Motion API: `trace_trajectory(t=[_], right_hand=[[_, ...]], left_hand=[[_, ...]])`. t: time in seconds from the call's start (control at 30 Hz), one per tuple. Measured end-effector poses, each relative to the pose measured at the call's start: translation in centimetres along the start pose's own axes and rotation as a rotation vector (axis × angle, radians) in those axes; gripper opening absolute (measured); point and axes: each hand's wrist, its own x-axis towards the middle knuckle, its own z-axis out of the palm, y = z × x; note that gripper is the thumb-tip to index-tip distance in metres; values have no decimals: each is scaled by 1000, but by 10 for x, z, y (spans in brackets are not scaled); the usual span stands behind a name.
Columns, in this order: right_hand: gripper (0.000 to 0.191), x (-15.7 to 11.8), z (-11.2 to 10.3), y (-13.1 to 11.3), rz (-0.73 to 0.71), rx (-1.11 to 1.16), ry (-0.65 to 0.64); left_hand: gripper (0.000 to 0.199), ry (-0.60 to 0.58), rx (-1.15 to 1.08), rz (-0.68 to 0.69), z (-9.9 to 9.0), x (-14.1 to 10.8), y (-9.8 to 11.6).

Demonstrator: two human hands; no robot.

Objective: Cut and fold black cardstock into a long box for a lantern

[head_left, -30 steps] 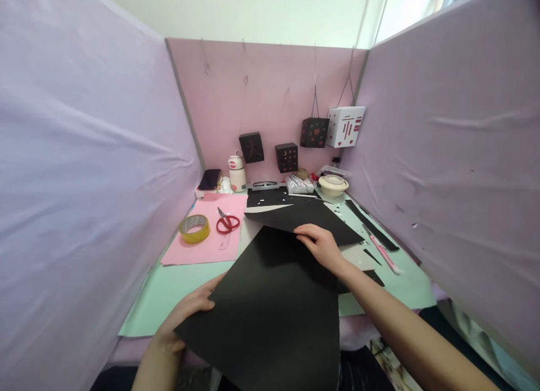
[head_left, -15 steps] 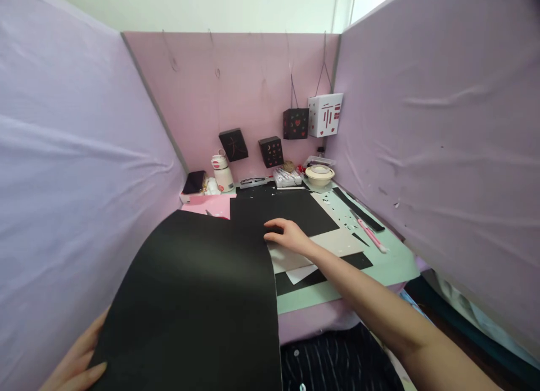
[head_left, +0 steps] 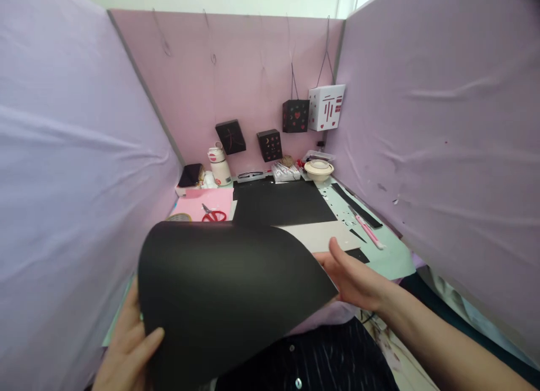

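In the head view, a black sheet (head_left: 223, 290), curled above the person's lap, has swung rightward, bringing its pointed corner to the right hand (head_left: 354, 275) and both hands within reach of it. The left hand (head_left: 130, 346) pinches its left edge, thumb in front. The right hand is spread, thumb raised; whether its hidden fingertips touch the paper cannot be told. Beyond lie a second sheet (head_left: 282, 202), white card (head_left: 329, 236), red scissors (head_left: 214, 216) and a pink knife (head_left: 369, 230). The curl partly blocks the tape (head_left: 180, 217).
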Motion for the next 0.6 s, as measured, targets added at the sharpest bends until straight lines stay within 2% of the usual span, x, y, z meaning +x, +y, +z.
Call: trace_trajectory(t=[0.07,0.13,0.23,0.3,0.37,0.43,0.6], right_hand=[[56,-16,-5,3,-12,-39,91],[51,-28,-14,9,5,-104,189],[50,-43,-31,22,117,-157,245],[47,-53,-44,30,193,-145,247],[43,-63,-54,35,238,-118,256],[41,-70,-62,37,253,-108,263],[54,-76,-72,38,199,-130,281]], left_hand=[[83,-103,24,-151,-10,-11,-10],[92,-309,-42,-271,-15,-18,-16],[89,-585,-167,-360,-5,-17,-18],[74,-663,-151,-427,9,-9,-20],[63,-703,-114,-480,22,1,-26],[53,-686,-95,-522,29,10,-35],[39,-572,-175,-531,24,26,-48]])
